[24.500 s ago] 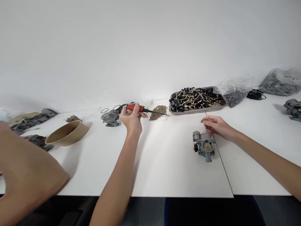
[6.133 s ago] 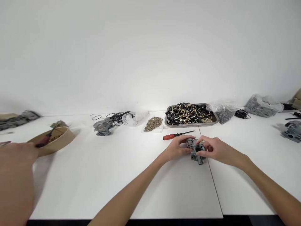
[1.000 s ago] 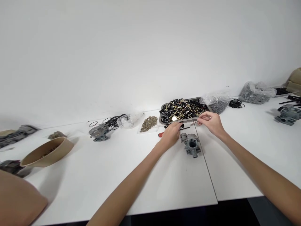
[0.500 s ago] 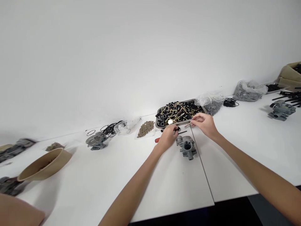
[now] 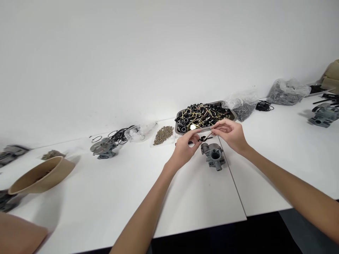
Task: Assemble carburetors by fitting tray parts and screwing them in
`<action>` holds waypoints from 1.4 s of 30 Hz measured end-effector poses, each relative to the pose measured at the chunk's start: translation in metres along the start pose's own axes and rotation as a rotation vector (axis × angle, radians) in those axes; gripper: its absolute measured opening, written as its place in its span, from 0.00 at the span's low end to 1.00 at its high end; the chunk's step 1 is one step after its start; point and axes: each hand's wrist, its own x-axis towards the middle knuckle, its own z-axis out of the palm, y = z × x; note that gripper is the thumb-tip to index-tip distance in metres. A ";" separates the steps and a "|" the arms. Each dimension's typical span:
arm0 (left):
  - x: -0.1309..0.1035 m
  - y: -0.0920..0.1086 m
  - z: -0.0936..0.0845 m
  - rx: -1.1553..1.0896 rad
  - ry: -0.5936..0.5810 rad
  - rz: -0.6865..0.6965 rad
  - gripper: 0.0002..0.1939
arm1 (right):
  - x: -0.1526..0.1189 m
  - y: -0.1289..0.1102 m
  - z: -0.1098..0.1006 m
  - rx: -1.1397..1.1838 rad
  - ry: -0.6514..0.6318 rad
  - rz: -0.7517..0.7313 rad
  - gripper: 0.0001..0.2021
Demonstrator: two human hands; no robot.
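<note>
My left hand [image 5: 187, 145] is closed in a pinch on a small black part [image 5: 202, 139], just above the table. In my right hand [image 5: 229, 134], the fingertips grip a thin metal pin [image 5: 208, 135], its lower end at the black part. Whether the pin is inside that part or only touching it, I cannot tell. Right below both hands a grey carburetor [image 5: 215, 157] stands on the table with its round bore facing me. Behind the hands is a metal tray [image 5: 234, 115] heaped with black caps and brass-coloured screws.
Small brass pieces [image 5: 163, 135] lie left of the tray. A second carburetor [image 5: 103, 148] stands farther left, near a tan bowl [image 5: 62, 173]; a third carburetor [image 5: 324, 115] is at right. Plastic bags of parts [image 5: 287, 92] line the wall. A seam runs across the white table [image 5: 190, 204].
My left hand has lifted and turned, bringing the black part up. The right hand has moved left, so the pin now meets it. The view has shifted slightly.
</note>
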 end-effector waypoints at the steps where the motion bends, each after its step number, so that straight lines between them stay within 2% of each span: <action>1: 0.000 0.001 0.000 -0.004 0.007 0.005 0.20 | -0.001 0.000 0.001 -0.024 -0.006 -0.019 0.09; 9: -0.002 0.004 0.002 -0.006 0.097 0.067 0.17 | -0.004 -0.003 0.005 -0.112 0.085 -0.152 0.04; 14: -0.003 0.015 0.002 -0.125 0.142 0.063 0.14 | -0.006 -0.001 0.006 -0.205 0.004 -0.250 0.04; 17: -0.003 0.022 0.003 -0.292 0.160 0.011 0.13 | -0.008 -0.005 0.007 -0.295 -0.094 -0.306 0.05; 20: -0.002 0.027 0.003 -0.514 0.164 -0.097 0.12 | -0.008 -0.009 0.007 -0.306 -0.187 -0.227 0.10; 23: 0.000 0.028 0.002 -0.684 0.173 -0.199 0.12 | -0.005 -0.008 0.005 -0.193 -0.281 -0.063 0.15; 25: 0.000 0.028 0.002 -0.757 0.194 -0.213 0.11 | -0.003 -0.005 0.004 -0.076 -0.346 0.053 0.18; 28: 0.001 0.028 0.002 -0.791 0.211 -0.198 0.09 | -0.002 -0.003 0.005 0.018 -0.343 0.144 0.18; 33: -0.003 0.036 0.002 -0.528 0.160 -0.126 0.06 | -0.005 -0.011 0.010 0.079 -0.247 0.279 0.18; 37: -0.008 0.034 0.002 -0.228 0.074 0.074 0.13 | -0.007 -0.012 0.012 0.093 -0.189 0.303 0.18; 40: -0.008 0.027 0.005 0.043 0.165 0.270 0.13 | -0.007 -0.006 0.011 0.118 -0.199 0.307 0.16; 42: -0.006 0.025 0.006 0.145 0.231 0.404 0.11 | -0.007 -0.003 0.010 0.137 -0.233 0.304 0.16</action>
